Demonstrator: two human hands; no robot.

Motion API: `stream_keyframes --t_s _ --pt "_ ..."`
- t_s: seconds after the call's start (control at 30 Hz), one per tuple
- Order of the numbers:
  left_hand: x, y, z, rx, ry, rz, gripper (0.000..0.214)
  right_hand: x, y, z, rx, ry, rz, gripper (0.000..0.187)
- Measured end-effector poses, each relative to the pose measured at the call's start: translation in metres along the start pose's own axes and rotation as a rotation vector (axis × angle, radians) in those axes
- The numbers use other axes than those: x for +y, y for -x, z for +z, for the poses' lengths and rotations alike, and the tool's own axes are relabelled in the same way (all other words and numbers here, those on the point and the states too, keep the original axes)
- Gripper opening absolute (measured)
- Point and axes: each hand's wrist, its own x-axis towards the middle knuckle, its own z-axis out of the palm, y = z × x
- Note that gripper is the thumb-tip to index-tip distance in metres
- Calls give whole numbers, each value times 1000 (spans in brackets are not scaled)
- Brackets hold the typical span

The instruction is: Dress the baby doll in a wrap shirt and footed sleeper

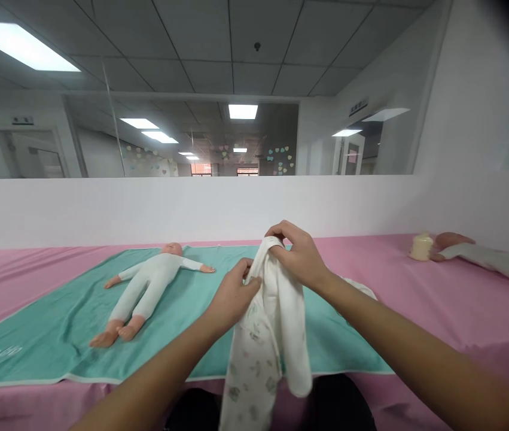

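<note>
A white baby garment (272, 335) with a faint print hangs in front of me over the table's near edge. My right hand (296, 254) is closed on its top. My left hand (234, 293) pinches the cloth just below and to the left. A baby doll (146, 284) in a white suit lies face up on a teal mat (57, 335), to the left of my hands and apart from them.
The mat lies on a long table under a pink cover (438, 311). At the far right lie a second doll (482, 256) and a pale bottle (421, 246). A white wall with windows runs behind the table.
</note>
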Motion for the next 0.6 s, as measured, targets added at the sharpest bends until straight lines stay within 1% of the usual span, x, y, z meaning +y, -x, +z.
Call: stream_keyframes --t_s 0.07,0.17,0.23,0.3,0.37,0.43,0.47,0.53,0.6 --pt "-2 -3 2 2 -38 27 15 -1 -1 2 -35 -98 66 12" --pt "-4 -9 0 56 -204 61 12 1 -5 1 -158 -191 155 5" --pt "-5 -15 -9 104 -345 109 14 8 -10 -6 -229 -202 205 13" --pt "-6 -23 -24 140 -504 140 20 17 -13 -17 -305 -199 238 19" --pt "-3 -29 -41 154 -710 164 23 26 -16 -31 -417 -156 253 23" --pt "5 -30 -55 162 -908 212 28 28 -17 -44 -499 -22 205 24" --pt "12 -29 -60 166 -975 238 29 27 -17 -50 -496 72 148 23" --pt "28 -24 -66 174 -1009 273 27 17 -14 -56 -402 245 -13 18" --pt "44 -19 -66 155 -938 271 23 3 -10 -56 -303 340 -160 14"
